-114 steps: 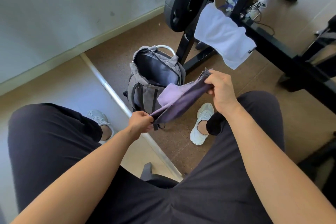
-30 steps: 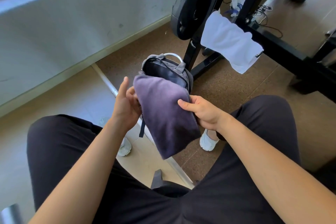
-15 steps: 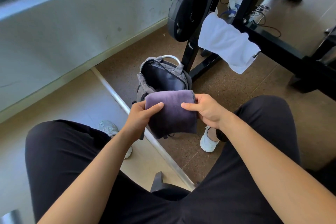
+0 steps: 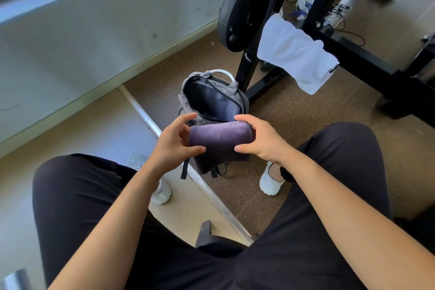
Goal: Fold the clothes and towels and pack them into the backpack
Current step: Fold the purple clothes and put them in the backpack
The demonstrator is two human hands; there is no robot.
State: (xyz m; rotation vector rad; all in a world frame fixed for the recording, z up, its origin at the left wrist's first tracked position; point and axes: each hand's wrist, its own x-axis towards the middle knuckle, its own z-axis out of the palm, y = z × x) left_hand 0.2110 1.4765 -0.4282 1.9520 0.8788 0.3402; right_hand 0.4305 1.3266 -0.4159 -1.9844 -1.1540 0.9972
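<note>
A folded purple towel [image 4: 220,142] is held in the air between my knees, just in front of the grey backpack [image 4: 213,99]. The backpack stands on the floor with its top zipped open and its dark inside showing. My right hand [image 4: 257,140] grips the towel's right end, thumb below and fingers over the top. My left hand [image 4: 175,142] is at the towel's left end, thumb on its front face and fingers curled beside it. A white towel [image 4: 296,53] hangs over a black rack bar at the upper right.
A black weight rack [image 4: 329,37] with a barbell plate [image 4: 242,8] stands behind the backpack. A metal floor strip [image 4: 188,172] runs diagonally between my feet in white shoes [image 4: 269,183]. Shoes and cables lie at the far right. A grey wall is on the left.
The long purple towel has been folded in half into a short bundle. It has tilted so its folded edge faces up, and my right hand has wrapped over its right end.
</note>
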